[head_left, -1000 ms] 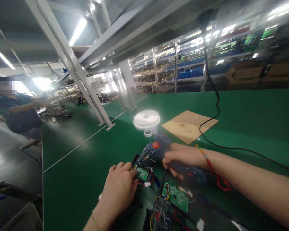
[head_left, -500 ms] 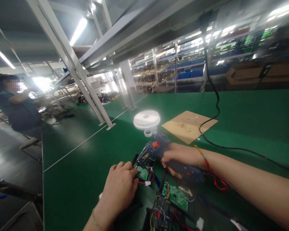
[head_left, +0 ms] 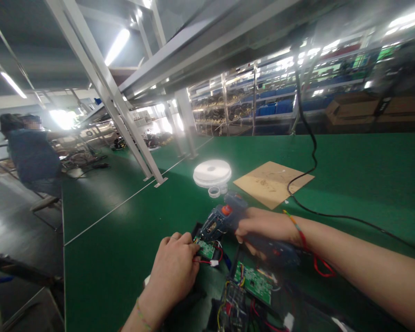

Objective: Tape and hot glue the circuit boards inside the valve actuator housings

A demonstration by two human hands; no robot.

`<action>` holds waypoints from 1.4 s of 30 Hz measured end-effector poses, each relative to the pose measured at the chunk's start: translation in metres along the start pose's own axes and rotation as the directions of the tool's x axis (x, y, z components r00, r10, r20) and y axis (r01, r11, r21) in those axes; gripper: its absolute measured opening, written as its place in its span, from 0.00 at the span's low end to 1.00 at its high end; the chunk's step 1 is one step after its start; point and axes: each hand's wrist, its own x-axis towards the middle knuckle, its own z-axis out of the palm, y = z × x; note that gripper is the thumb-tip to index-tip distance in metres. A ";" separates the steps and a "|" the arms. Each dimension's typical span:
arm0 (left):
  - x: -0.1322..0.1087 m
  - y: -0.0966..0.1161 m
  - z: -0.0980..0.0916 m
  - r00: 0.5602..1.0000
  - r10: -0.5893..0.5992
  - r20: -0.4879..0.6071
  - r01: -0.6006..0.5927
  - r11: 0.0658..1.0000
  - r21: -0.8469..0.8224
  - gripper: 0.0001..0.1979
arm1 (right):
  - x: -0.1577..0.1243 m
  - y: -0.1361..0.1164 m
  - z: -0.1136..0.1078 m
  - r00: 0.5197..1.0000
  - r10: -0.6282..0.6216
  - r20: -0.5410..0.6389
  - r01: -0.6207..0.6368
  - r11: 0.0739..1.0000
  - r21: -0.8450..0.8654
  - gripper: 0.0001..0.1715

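— Green felt all over this desk [head_left: 349,175], and near the front edge the right hand [head_left: 266,226] is wrapped around a blue glue gun [head_left: 228,220], its nozzle angled down to the left at a small green circuit board [head_left: 205,249].

— What are the fingers doing on that side?

— Curled shut around the gun's grip. Whether one rests on the trigger I cannot tell. The left hand [head_left: 173,272] sits just left of the board, its fingertips [head_left: 188,242] pressed together on the board's near-left edge, pinning it.

— How would you say the board handles?

— Light and stiff, I'd judge, but fragile: thin red and black wires [head_left: 212,260] run off it to a small white plug. Better held by the bare edges, as the left hand does, than by the wires or parts. The gun looks solid and a bit nose-heavy, and its tip is likely hot, so the handle is the place to grip.

— Anything else close by?

— A second green board [head_left: 254,282] lies just right of the first, under the right wrist, with more wiring at the near edge. Farther off are a white tape roll [head_left: 212,173], a cardboard sheet [head_left: 273,182] and a black cable [head_left: 314,161] trailing right. Another person stands far left by the racks.
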 end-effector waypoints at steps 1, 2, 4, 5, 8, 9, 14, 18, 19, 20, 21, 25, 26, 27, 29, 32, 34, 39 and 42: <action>0.000 0.000 0.000 1.000 0.001 0.001 -0.001 1.000 0.000 0.11 | 0.000 0.001 0.000 1.000 -0.001 0.002 0.001 1.000 0.004 0.10; 0.001 0.000 0.000 1.000 0.001 0.002 -0.001 1.000 0.001 0.11 | 0.000 0.001 0.001 1.000 -0.002 0.002 0.002 1.000 0.009 0.10; 0.001 0.000 0.000 1.000 0.001 0.003 -0.001 1.000 0.000 0.11 | 0.000 0.003 0.001 1.000 -0.003 -0.002 0.003 1.000 0.024 0.10; 0.001 0.000 0.000 1.000 0.000 0.002 0.000 1.000 -0.001 0.12 | 0.000 0.003 0.001 1.000 -0.001 -0.003 0.001 1.000 0.032 0.11; 0.000 0.001 -0.002 1.000 -0.007 -0.002 0.007 1.000 -0.010 0.12 | -0.003 0.004 -0.001 1.000 0.001 0.000 -0.001 0.998 0.061 0.13; 0.000 0.001 -0.002 1.000 -0.010 -0.004 0.010 1.000 -0.015 0.12 | -0.004 0.004 -0.002 1.000 -0.003 0.001 0.003 0.997 0.075 0.14; 0.000 0.001 -0.002 1.000 -0.023 -0.003 0.022 0.999 -0.040 0.12 | -0.014 0.006 -0.005 0.999 -0.045 0.017 0.041 0.983 0.181 0.19; 0.001 0.001 0.001 1.000 -0.020 -0.012 0.019 0.998 -0.055 0.12 | -0.023 0.004 -0.007 0.989 -0.135 -0.054 0.144 0.953 0.266 0.19; 0.001 0.000 0.002 1.000 -0.018 -0.014 0.017 0.998 -0.059 0.12 | -0.025 0.001 -0.008 0.977 -0.174 -0.123 0.195 0.964 0.182 0.21; 0.001 0.000 0.003 1.000 -0.017 -0.016 0.016 0.998 -0.065 0.13 | -0.027 -0.003 -0.011 0.953 -0.222 -0.206 0.238 0.969 0.060 0.23; 0.001 -0.001 0.004 1.000 -0.015 -0.018 0.014 0.997 -0.071 0.13 | -0.030 -0.008 -0.015 0.918 -0.273 -0.289 0.262 0.962 -0.077 0.25; 0.002 -0.004 0.009 0.999 -0.007 -0.031 0.005 0.996 -0.090 0.15 | -0.039 -0.025 -0.048 0.734 -0.412 -0.539 0.130 0.865 -0.484 0.26; 0.003 -0.004 0.010 1.000 -0.006 -0.027 0.004 0.996 -0.093 0.15 | -0.042 -0.026 -0.059 0.692 -0.433 -0.578 0.049 0.827 -0.560 0.24; 0.003 -0.004 0.011 1.000 -0.006 -0.024 0.004 0.995 -0.096 0.15 | -0.044 -0.025 -0.069 0.653 -0.454 -0.606 -0.041 0.778 -0.627 0.22; 0.003 -0.004 0.011 1.000 -0.007 -0.014 0.005 0.995 -0.100 0.15 | -0.046 -0.018 -0.086 0.612 -0.487 -0.624 -0.212 0.659 -0.722 0.19; 0.003 -0.003 0.010 1.000 -0.005 0.003 0.005 0.995 -0.100 0.15 | -0.041 0.004 -0.100 0.648 -0.485 -0.587 -0.376 0.466 -0.801 0.18; 0.003 -0.003 0.010 1.000 -0.003 0.012 0.004 0.996 -0.093 0.14 | -0.031 0.021 -0.102 0.693 -0.454 -0.561 -0.434 0.358 -0.827 0.18; 0.003 -0.004 0.010 1.000 0.019 0.006 -0.019 0.999 -0.050 0.14 | -0.002 0.048 -0.100 0.724 -0.392 -0.568 -0.523 0.224 -0.822 0.18; 0.003 -0.005 0.009 0.999 0.033 0.008 -0.032 0.999 -0.032 0.13 | 0.002 0.052 -0.101 0.719 -0.366 -0.591 -0.554 0.212 -0.805 0.19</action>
